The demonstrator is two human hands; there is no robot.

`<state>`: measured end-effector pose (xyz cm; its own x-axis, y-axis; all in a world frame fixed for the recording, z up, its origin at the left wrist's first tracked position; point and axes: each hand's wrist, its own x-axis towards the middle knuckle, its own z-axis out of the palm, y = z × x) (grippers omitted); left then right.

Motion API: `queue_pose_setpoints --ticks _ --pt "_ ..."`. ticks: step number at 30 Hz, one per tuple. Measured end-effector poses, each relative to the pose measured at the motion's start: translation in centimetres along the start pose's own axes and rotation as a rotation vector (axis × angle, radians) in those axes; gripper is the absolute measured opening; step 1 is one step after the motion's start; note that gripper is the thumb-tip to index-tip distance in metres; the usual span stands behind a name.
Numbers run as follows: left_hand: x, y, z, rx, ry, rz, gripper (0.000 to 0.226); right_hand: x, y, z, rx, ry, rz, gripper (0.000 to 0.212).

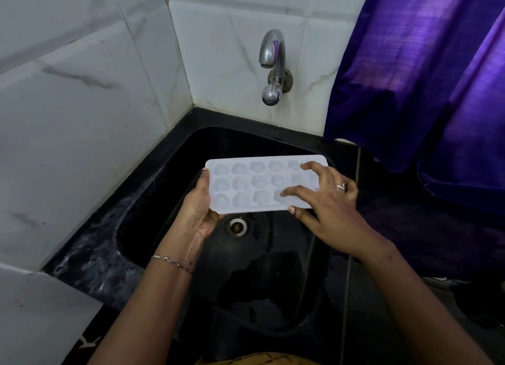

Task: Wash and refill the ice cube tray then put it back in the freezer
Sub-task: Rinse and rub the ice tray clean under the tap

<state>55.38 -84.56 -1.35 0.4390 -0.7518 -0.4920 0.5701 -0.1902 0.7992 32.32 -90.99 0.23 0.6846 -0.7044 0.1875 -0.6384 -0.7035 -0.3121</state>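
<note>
The left hand [198, 209] grips the left end of the ice cube tray [251, 184], with the palm underneath and the thumb over the top edge. This grip carries the tray and keeps its cavities facing up.

The right hand [328, 198] is spread wide. Its fingertips [284, 192] rest on the cavities at the right end and its thumb sits at the near edge. Judged from this pose, the hand is rubbing or steadying the tray rather than clamping it.

The tray is held roughly level over the black sink [142, 217], directly above the drain [236, 226], so any runoff falls into the basin. The tap [273, 53] is mounted on the tiled wall beyond the tray, and no water stream is visible. A purple curtain [423, 77] hangs to the right.

The wash step appears to be in progress. Refilling the tray and returning it to the freezer are not yet done.
</note>
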Motion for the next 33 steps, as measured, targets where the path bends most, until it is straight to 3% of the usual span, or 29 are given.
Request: queue_pose_setpoints --ticks 11,17,22,27,33 --pt "0.09 -0.08 -0.04 -0.009 -0.006 -0.017 0.041 0.5 -0.64 0.07 -0.006 -0.029 -0.013 0.017" --pt "-0.13 0.3 0.17 -0.03 -0.016 -0.015 0.039 0.58 -0.57 -0.52 -0.025 0.009 -0.006 0.03" --pt "-0.19 0.48 0.25 -0.024 -0.022 -0.004 0.04 0.73 -0.59 -0.44 -0.011 -0.032 -0.041 0.034" --pt "-0.19 0.04 0.18 -0.033 -0.011 -0.02 0.04 0.51 -0.33 -0.29 0.03 -0.013 -0.031 0.026" --pt "-0.39 -0.02 0.17 -0.047 -0.022 -0.019 0.039 0.25 -0.27 -0.41 0.015 0.004 -0.017 0.039"
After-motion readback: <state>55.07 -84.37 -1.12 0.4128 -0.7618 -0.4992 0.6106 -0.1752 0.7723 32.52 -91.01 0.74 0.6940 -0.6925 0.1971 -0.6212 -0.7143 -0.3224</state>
